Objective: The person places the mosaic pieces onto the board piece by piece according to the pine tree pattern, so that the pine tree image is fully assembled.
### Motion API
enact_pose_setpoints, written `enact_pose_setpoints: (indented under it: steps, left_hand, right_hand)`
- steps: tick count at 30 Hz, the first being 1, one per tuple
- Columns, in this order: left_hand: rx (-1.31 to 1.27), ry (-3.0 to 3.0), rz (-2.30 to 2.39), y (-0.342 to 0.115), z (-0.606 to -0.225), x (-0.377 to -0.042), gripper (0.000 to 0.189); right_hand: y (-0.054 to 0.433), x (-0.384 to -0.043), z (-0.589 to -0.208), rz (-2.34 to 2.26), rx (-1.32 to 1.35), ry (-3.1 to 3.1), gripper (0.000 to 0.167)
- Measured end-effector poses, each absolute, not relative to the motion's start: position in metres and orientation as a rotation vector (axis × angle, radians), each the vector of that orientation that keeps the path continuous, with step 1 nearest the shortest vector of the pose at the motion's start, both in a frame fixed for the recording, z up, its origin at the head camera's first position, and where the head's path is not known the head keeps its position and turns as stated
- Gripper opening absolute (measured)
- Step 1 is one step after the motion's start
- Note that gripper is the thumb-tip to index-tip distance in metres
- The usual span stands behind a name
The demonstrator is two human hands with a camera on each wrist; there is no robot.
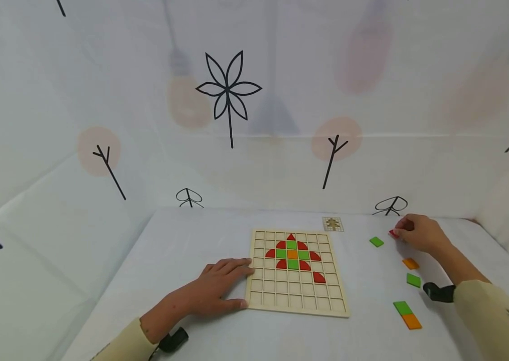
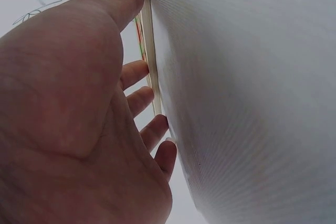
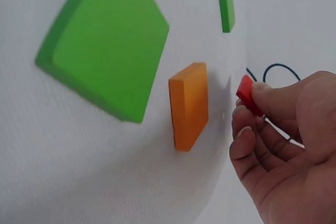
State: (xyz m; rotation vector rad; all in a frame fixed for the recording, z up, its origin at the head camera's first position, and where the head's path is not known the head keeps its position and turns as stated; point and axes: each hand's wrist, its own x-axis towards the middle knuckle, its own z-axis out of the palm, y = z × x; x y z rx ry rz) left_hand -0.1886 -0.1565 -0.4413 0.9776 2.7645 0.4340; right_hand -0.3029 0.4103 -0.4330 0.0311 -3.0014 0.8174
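My left hand (image 1: 215, 288) lies at the left edge of a pale wooden grid board (image 1: 277, 298), its fingers spread and fairly straight. In the left wrist view the thumb and fingertips of the left hand (image 2: 79, 98) touch the board's side. On the board, red, green and orange tiles form a stepped pattern around an orange square (image 1: 292, 254). One red quarter-round tile (image 1: 319, 277) sits apart, lower right. Beyond the board's right side, my right hand (image 1: 423, 234) pinches a small red tile (image 3: 249, 95) between thumb and fingers, just above the table.
Near the right hand lie a green tile (image 1: 376, 241), an orange tile (image 1: 410, 263) and another green tile (image 1: 413, 280). Closer in, a green tile (image 1: 402, 308) touches an orange tile (image 1: 412, 321). A small patterned card (image 1: 333, 224) lies behind the board, before a printed white cloth backdrop (image 1: 272, 170).
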Motion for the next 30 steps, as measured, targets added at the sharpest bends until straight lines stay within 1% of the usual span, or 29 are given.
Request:
enact_pose_setpoints:
  steps: [6,13,19,30]
  left_hand:
    - [0.974,2.764,0.440,-0.156,-0.441,-0.188,0.073]
    - [0.981,2.767,0.443,-0.157,-0.440,-0.188,0.073]
    - [0.978,2.761,0.434,-0.157,-0.442,-0.189,0.073]
    - [0.978,2.752,0.420,-0.157,-0.443,-0.191,0.074]
  right_hand:
    - [0.400,-0.293,-0.427,0.883,0.036,-2.937,0.028]
    - [0.365,-0.274,-0.415,0.941,0.105,-2.880,0.027]
    - [0.328,-0.261,-0.410,0.942,0.183,-2.820,0.023]
    - [0.265,-0.239,-0.398,1.076,0.342,-2.787,0.013]
